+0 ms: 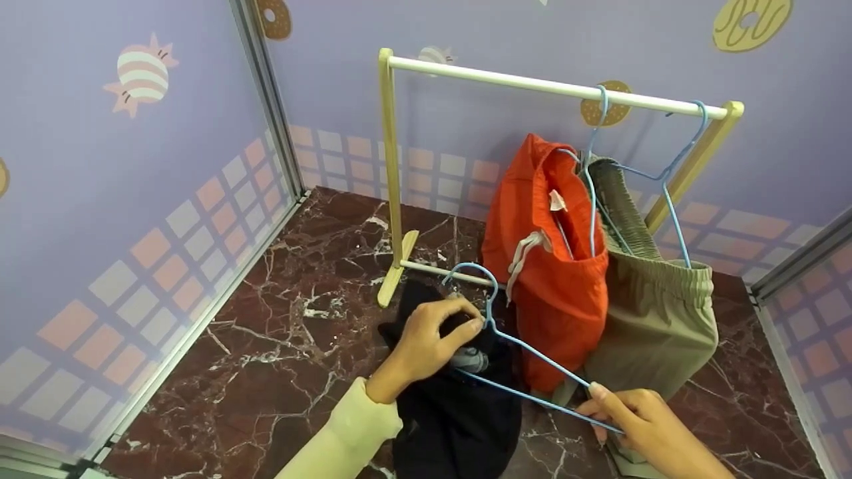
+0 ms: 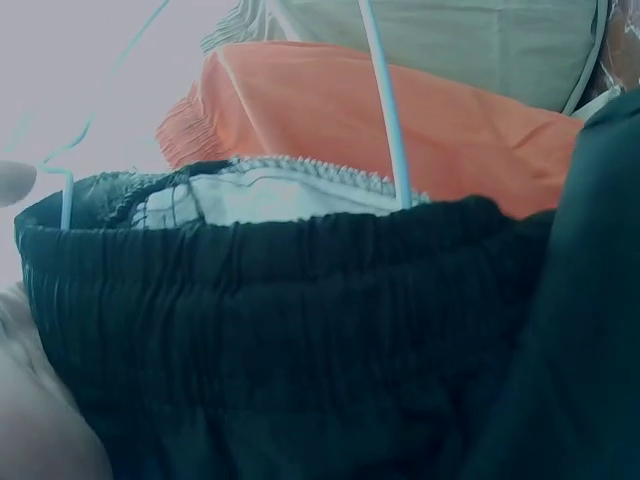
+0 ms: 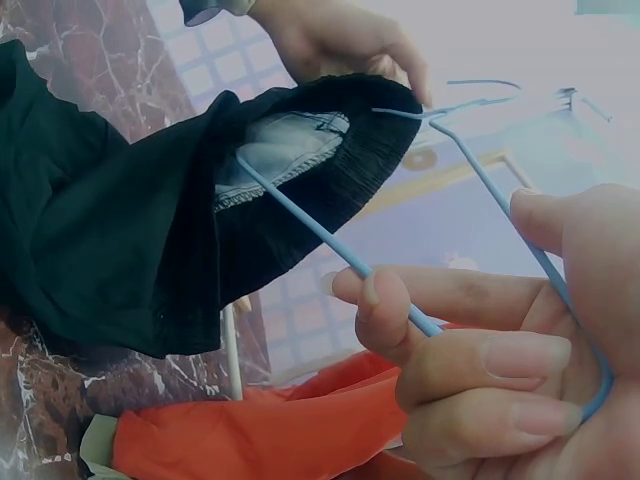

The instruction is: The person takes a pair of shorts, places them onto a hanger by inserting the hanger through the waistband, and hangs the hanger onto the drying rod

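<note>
A light-blue clothes hanger (image 1: 542, 356) runs between both hands, its hook up. My left hand (image 1: 429, 339) pinches it by the neck, thumb and forefinger together. The right hand (image 1: 636, 416) holds its other end, fingers curled round the wire, as the right wrist view shows. Black pants (image 3: 130, 220) hang at the hanger's left end, the wire passing inside the gathered elastic waistband (image 2: 250, 270). Pale lining (image 2: 260, 195) shows within the opening. Beside the waistband is the left hand (image 3: 335, 45); whether it also grips the cloth I cannot tell.
Behind the hands stands a clothes rack with a white rail (image 1: 492, 76) and wooden posts. Orange pants (image 1: 532, 266) and khaki pants (image 1: 665, 299) hang on its right half from blue hangers. Patterned wall panels (image 1: 186, 166) surround the dark red marble floor (image 1: 266, 366).
</note>
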Demonstrator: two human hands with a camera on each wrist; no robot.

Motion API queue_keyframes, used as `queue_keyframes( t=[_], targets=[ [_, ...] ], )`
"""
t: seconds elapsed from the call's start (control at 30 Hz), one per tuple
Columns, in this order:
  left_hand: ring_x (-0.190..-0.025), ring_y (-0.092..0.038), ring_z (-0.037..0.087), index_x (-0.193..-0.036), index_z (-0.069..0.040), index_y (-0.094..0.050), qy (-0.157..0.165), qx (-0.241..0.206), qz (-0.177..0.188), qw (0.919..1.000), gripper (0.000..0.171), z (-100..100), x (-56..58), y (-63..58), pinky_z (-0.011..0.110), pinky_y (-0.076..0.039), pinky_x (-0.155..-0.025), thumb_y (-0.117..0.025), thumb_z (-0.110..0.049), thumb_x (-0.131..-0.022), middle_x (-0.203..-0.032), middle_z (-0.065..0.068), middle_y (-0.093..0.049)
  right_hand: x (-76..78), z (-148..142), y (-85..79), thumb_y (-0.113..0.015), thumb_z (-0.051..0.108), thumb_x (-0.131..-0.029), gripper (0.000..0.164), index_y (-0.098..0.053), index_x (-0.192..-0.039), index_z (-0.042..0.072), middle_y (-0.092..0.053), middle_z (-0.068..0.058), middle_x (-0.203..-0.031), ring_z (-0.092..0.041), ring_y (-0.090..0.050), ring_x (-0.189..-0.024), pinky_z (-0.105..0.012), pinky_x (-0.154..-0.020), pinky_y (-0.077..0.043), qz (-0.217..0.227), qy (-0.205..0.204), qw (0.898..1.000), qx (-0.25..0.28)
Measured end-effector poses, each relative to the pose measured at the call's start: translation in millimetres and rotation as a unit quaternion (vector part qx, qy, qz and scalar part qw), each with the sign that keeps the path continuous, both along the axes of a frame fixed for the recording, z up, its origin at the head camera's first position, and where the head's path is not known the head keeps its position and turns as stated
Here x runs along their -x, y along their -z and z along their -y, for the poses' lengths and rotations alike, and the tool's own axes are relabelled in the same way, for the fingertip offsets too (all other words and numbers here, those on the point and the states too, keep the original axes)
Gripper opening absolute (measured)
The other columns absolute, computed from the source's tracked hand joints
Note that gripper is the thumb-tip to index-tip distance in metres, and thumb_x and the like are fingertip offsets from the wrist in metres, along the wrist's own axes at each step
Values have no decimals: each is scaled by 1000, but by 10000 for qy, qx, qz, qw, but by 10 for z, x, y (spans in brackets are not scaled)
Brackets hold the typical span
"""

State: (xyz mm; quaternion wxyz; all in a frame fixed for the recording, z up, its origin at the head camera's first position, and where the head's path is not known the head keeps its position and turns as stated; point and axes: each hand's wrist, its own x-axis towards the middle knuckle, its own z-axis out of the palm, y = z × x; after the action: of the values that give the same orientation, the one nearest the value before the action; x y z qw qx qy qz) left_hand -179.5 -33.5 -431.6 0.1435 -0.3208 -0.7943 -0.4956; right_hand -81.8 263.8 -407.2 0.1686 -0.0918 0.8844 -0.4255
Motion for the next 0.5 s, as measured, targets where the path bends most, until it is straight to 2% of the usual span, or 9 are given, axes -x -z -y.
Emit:
queue_keyframes(
  t=[0.1, 0.27, 0.4, 0.5],
  targets=[
    [-84, -61, 1, -86, -24, -65, 15, 135, -41, 9999, 20, -5, -15, -17, 22, -46, -77, -52, -40, -88, -86, -12, -66, 6, 7, -3, -32, 35, -100, 47, -69, -86, 10, -61, 0, -63, 0, -33, -39, -23, -38, -38, 49, 10, 10000, 0],
    [-70, -56, -1, -77, -28, -61, -431, 469, -19, 9980, 28, -44, -52, -43, 19, -43, -65, -53, -53, -85, -74, -16, -60, 0, 44, -10, -35, 36, -99, 43, -69, -88, 11, -62, 0, -63, 0, -33, -38, -22, -36, -36, -35, 54, 10000, 12],
    [-53, -41, 1, -65, -27, -57, -773, 547, -58, 9955, 35, -75, -64, -43, 18, -32, -52, -54, -57, -82, -57, -14, -47, -12, 61, -5, -38, 33, -98, 38, -68, -91, 11, -63, -1, -63, 2, -32, -37, -20, -34, -33, -187, -2, 9998, 56],
    [-48, -31, 3, -57, -25, -52, -960, 523, -123, 9939, 41, -93, -64, -32, 18, -24, -48, -54, -59, -82, -50, -12, -35, -13, 58, 0, -38, 32, -98, 36, -66, -93, 12, -63, 1, -65, 4, -31, -36, -19, -33, -33, -233, -163, 9995, 148]
  ],
)
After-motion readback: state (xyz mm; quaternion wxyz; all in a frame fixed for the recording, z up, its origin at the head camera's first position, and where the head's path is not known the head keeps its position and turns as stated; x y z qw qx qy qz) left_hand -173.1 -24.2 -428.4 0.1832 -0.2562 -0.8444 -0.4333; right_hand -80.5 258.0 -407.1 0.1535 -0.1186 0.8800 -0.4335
